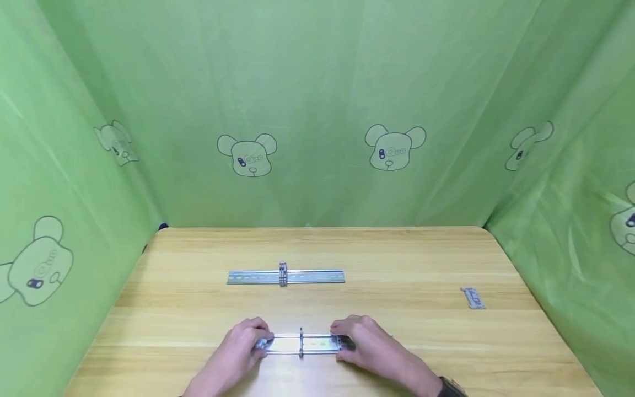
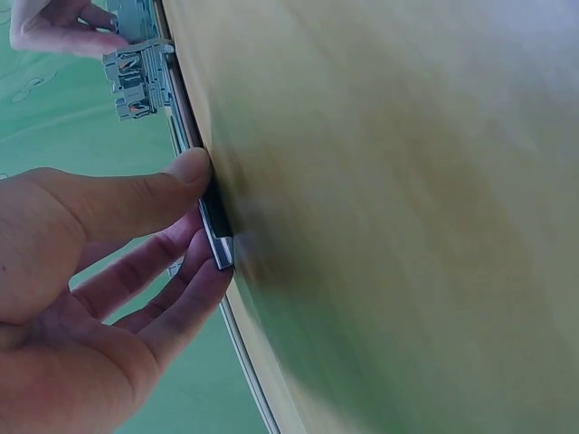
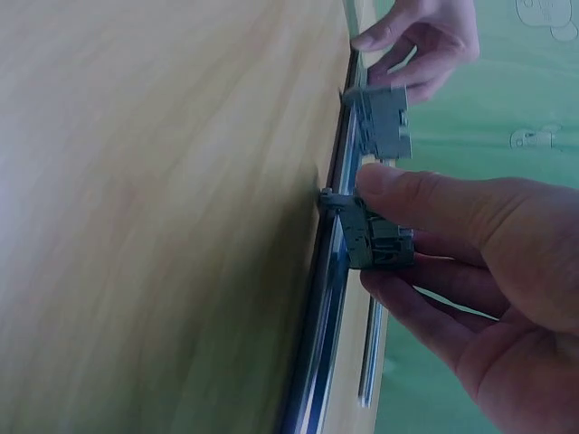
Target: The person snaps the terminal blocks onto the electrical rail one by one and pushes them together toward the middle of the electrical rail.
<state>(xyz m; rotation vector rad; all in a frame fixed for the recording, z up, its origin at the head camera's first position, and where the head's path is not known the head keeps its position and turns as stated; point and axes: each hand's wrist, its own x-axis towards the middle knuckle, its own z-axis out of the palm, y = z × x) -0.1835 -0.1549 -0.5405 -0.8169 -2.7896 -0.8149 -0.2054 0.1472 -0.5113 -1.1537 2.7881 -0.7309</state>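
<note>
A slotted metal DIN rail [image 1: 284,345] lies near the front of the wooden table. My left hand [image 1: 240,346] grips its left end, thumb on one long edge and fingers on the other. A thin grey terminal block [image 1: 301,343] stands across the rail around its middle. To the right of it, my right hand [image 1: 366,343] pinches another grey terminal block [image 3: 380,242] between thumb and fingers. That block sits at the rail, its foot against the rail's edge; whether it is fully clipped on I cannot tell. The rail's right end is hidden under the right hand in the head view.
Farther back lies a second DIN rail [image 1: 317,277] with terminal blocks [image 1: 283,274] clustered near its middle. A loose grey terminal block [image 1: 473,298] lies flat on the right of the table [image 1: 407,253]. Green curtains [image 1: 317,82] enclose the back and sides.
</note>
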